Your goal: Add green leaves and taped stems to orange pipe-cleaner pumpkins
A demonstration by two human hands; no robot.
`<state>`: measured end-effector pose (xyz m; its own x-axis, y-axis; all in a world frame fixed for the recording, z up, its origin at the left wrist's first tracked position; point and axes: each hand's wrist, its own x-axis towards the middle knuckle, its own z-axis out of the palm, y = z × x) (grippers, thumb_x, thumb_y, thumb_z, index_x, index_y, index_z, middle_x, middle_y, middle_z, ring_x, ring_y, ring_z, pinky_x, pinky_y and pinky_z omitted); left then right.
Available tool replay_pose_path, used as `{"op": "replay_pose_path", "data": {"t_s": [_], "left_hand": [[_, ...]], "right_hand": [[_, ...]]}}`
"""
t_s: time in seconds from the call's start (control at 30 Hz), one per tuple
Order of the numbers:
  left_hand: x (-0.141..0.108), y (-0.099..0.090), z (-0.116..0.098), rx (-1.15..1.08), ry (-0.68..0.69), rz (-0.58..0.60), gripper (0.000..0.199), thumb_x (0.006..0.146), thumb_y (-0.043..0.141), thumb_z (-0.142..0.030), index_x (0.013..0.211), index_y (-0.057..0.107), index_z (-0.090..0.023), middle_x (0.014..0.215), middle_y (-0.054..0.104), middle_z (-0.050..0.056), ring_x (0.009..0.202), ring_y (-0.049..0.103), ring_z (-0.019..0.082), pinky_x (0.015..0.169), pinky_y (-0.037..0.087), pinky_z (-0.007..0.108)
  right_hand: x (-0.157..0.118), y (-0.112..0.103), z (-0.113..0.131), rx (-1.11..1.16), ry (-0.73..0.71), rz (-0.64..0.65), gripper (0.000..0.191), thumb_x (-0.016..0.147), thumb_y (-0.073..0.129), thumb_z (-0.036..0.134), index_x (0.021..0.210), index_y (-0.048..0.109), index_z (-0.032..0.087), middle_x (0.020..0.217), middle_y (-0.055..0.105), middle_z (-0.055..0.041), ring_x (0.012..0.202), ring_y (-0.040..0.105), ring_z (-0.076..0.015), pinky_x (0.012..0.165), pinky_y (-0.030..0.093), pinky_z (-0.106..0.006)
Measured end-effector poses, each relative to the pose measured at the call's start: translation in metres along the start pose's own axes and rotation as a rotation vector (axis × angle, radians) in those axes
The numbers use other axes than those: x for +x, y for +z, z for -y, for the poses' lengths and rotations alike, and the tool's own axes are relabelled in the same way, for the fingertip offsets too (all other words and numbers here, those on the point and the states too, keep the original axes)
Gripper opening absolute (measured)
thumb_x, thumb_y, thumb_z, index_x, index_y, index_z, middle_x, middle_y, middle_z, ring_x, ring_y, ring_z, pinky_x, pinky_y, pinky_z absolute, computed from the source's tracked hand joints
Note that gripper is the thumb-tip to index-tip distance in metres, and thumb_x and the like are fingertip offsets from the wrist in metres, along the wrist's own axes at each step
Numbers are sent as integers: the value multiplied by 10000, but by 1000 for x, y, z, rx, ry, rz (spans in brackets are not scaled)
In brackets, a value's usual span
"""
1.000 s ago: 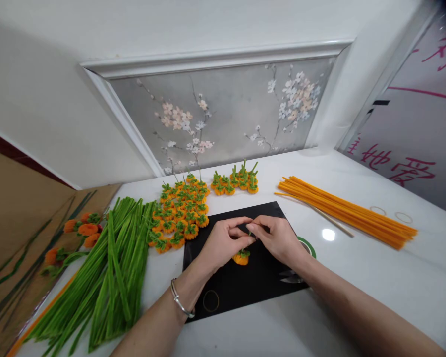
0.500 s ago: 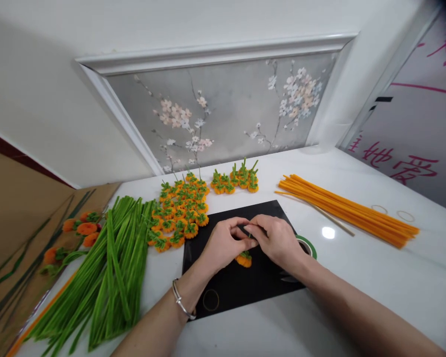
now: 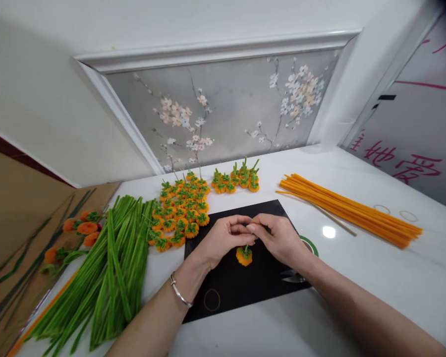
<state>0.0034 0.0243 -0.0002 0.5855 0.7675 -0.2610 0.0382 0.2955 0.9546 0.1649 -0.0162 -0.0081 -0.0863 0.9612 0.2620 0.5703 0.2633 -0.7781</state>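
Over a black mat (image 3: 252,277), my left hand (image 3: 228,238) and my right hand (image 3: 277,235) meet at the fingertips, both pinched closed. Just below the fingers hangs or rests a small orange pumpkin (image 3: 244,256) with a green top; its green stem runs up to the pinched fingers. How each hand shares the grip is hidden by the fingers. Many similar orange pumpkins with green tops (image 3: 180,210) stand behind the mat at the left, and a smaller group (image 3: 236,182) sits farther back.
Green pipe cleaners (image 3: 115,267) lie at the left, near orange flowers (image 3: 87,228) on brown cardboard (image 3: 26,238). Orange pipe cleaners (image 3: 349,208) lie at the right. Scissors (image 3: 294,278) and a green tape roll (image 3: 310,244) are beside my right hand.
The orange pumpkin has turned and shows more fully below my fingers. My right hand has shifted slightly right, and more of the scissors shows.
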Motion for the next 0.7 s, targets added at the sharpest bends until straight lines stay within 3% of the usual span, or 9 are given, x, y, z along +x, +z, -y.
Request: {"op": "replay_pose_path", "data": {"t_s": [0.27,0.43,0.7], "left_hand": [[-1,6,4,71,62,-118,345,633,736,-125,964,642,-106,704,673,21,654,617,111,703,489,236],[-2,8,4,141,100,-122,264,659,730,-169,901,646,-105,726,674,42,664,623,125,652,497,231],[-5,3,1,16,-70,-33,219,724,712,-291,826,689,-100,728,655,42,671,638,99,641,506,180]], "right_hand": [[-1,7,-2,-191,54,-84,285,893,468,340,718,646,203,641,645,-9,565,549,-138,559,357,-237],[-1,7,-2,-152,120,-71,261,875,491,351,711,639,211,618,634,3,533,533,-132,521,353,-229],[3,4,-10,58,175,-45,295,813,550,436,658,579,187,583,572,10,536,498,-127,482,361,-220]]}}
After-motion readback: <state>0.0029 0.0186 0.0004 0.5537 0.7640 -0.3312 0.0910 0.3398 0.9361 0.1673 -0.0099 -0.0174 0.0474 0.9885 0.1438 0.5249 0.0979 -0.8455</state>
